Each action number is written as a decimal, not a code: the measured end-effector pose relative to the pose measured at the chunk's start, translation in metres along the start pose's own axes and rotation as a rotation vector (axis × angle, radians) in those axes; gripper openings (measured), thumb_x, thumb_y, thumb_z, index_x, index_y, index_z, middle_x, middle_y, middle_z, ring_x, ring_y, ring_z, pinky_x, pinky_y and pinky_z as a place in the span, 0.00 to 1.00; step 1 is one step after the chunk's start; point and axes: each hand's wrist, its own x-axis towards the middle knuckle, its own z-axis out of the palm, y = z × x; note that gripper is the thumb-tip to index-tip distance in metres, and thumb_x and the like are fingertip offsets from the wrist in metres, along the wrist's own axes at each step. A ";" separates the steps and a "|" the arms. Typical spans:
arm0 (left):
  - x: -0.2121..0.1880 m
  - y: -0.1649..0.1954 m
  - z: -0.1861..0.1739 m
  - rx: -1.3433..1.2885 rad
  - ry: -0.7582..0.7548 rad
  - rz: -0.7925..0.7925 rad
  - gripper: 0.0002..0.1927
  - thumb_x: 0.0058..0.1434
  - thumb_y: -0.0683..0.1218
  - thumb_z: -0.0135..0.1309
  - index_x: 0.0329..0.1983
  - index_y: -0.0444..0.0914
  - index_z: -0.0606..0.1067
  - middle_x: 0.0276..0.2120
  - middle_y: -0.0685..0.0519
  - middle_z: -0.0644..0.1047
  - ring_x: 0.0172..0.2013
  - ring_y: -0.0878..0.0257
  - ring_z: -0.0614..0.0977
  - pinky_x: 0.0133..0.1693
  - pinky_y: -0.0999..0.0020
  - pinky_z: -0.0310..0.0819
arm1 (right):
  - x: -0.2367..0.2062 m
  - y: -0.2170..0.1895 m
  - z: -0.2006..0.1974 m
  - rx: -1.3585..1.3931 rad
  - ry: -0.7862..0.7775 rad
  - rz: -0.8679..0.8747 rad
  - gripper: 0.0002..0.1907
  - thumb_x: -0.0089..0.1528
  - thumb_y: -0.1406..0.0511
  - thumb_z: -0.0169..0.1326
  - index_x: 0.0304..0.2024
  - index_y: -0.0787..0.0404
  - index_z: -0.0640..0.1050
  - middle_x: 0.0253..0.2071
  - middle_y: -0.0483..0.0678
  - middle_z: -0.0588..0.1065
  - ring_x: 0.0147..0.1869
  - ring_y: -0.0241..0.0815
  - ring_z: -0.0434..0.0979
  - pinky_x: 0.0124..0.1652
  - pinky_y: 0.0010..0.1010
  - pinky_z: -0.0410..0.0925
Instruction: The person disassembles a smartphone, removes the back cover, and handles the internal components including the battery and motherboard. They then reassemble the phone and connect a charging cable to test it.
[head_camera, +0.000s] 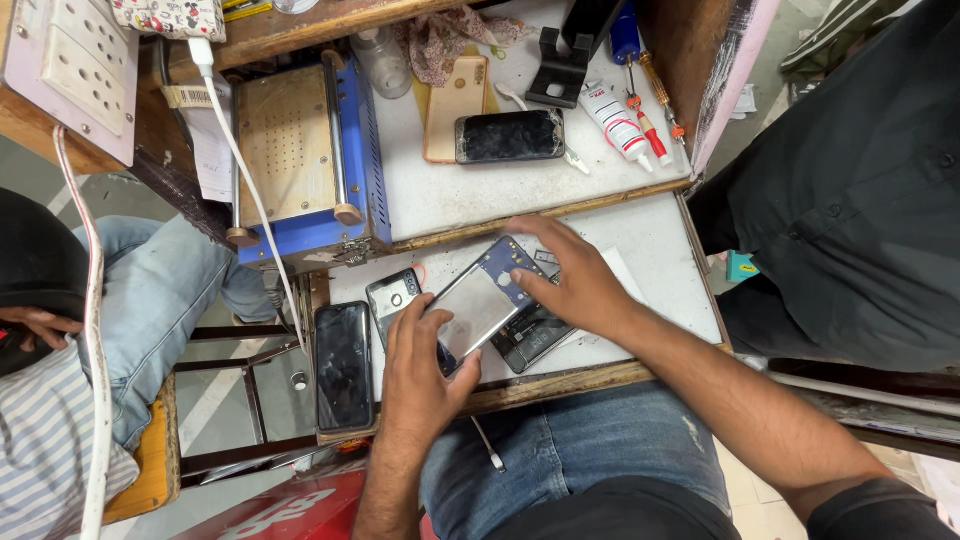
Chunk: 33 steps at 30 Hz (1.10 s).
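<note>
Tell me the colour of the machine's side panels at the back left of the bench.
Blue; the machine has blue side panels and a tan perforated top plate, seen clearly in the head view.
</note>
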 end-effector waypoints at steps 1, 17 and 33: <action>0.000 0.000 0.001 -0.007 -0.009 0.007 0.34 0.47 0.43 0.70 0.57 0.36 0.69 0.62 0.34 0.68 0.62 0.37 0.70 0.60 0.44 0.67 | 0.002 0.001 0.001 0.157 -0.041 0.117 0.28 0.60 0.67 0.60 0.63 0.57 0.70 0.62 0.54 0.72 0.67 0.45 0.71 0.63 0.37 0.67; 0.001 0.014 -0.011 0.007 -0.108 0.056 0.34 0.49 0.48 0.71 0.57 0.37 0.69 0.60 0.37 0.69 0.62 0.39 0.70 0.61 0.44 0.65 | 0.014 0.021 0.020 0.602 -0.191 0.584 0.10 0.60 0.67 0.63 0.43 0.63 0.81 0.32 0.45 0.78 0.31 0.30 0.76 0.31 0.22 0.71; 0.058 0.020 0.030 0.093 0.032 -0.057 0.07 0.61 0.46 0.62 0.40 0.40 0.82 0.33 0.49 0.82 0.37 0.51 0.82 0.44 0.53 0.74 | 0.007 0.017 0.028 0.561 -0.178 0.542 0.08 0.62 0.68 0.60 0.43 0.64 0.81 0.34 0.44 0.79 0.33 0.29 0.77 0.35 0.21 0.73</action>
